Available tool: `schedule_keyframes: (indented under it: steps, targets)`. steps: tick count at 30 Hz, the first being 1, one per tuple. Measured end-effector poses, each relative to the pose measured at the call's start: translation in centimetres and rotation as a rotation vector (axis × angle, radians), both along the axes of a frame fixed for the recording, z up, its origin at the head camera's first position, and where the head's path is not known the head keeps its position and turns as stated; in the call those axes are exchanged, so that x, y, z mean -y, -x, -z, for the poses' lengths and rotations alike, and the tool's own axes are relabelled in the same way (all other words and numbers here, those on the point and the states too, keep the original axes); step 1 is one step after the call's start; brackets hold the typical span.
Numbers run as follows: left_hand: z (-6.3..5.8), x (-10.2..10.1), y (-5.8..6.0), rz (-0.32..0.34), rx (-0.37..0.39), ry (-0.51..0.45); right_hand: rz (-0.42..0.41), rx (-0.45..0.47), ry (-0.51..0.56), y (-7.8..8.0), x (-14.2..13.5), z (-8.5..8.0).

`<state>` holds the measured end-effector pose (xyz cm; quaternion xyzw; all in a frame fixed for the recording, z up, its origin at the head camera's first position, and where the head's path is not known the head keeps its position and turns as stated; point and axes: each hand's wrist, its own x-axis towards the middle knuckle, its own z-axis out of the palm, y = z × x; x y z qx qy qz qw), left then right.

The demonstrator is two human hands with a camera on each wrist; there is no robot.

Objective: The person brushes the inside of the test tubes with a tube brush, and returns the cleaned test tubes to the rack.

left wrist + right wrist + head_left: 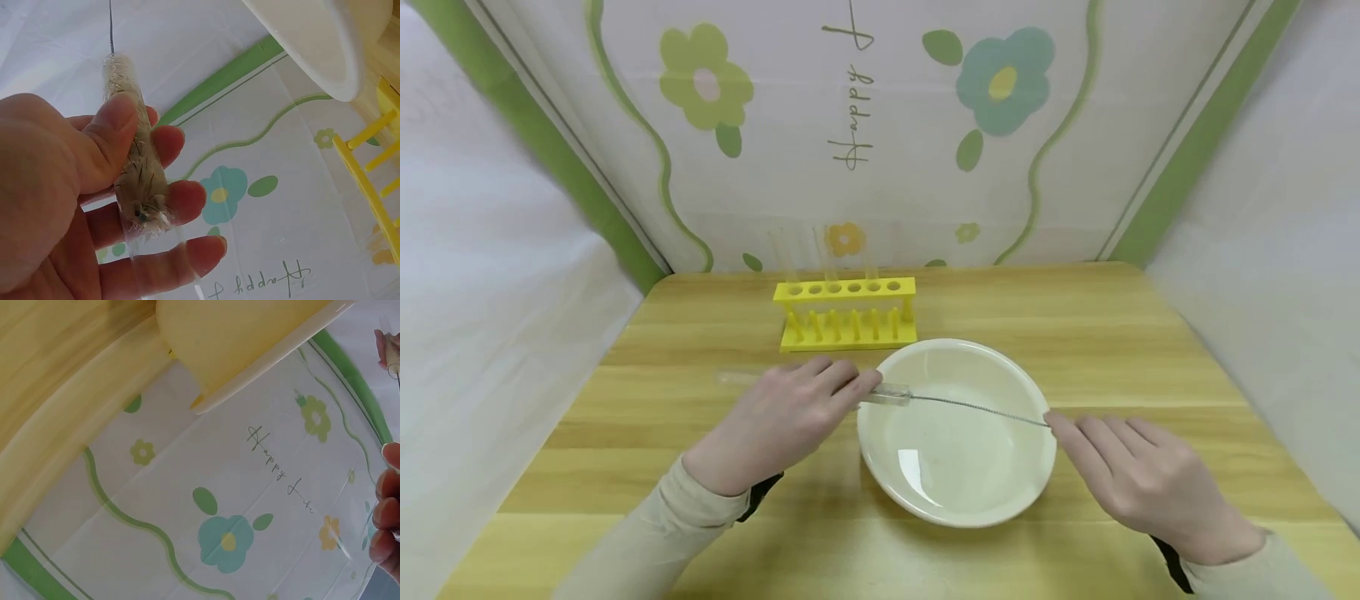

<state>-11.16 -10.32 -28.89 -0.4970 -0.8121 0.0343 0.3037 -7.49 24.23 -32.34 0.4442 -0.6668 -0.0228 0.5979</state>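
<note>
My left hand holds a clear glass test tube slantwise over the left rim of a white bowl. In the left wrist view the thumb presses the tube against the fingers, and the pale bristles of a test tube brush fill its upper part. The brush's twisted wire handle comes out of the tube's mouth and runs right, across the bowl. My right hand pinches the wire's far end beside the bowl's right rim. Only that hand's fingertips show in the right wrist view.
Behind the bowl stands a yellow test tube rack with several holes and pegs. Three clear test tubes stand upright in it. A flower-printed white cloth hangs behind the wooden table, with white sheets on both sides.
</note>
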Motion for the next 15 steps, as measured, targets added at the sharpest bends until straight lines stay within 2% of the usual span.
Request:
schedule_keyframes:
  steps: [5, 9, 15]
  targets:
    - [-0.1, -0.2, 0.0, 0.006, -0.039, 0.015, -0.028, -0.026, -0.012, 0.1, 0.2, -0.1]
    - [-0.1, -0.4, 0.0, 0.031, -0.064, 0.006, -0.053, -0.047, 0.023, 0.1, 0.6, -0.2]
    - [0.0, -1.7, -0.4, 0.069, -0.121, 0.018, -0.078, 0.043, 0.051, 0.0, 1.7, -0.5]
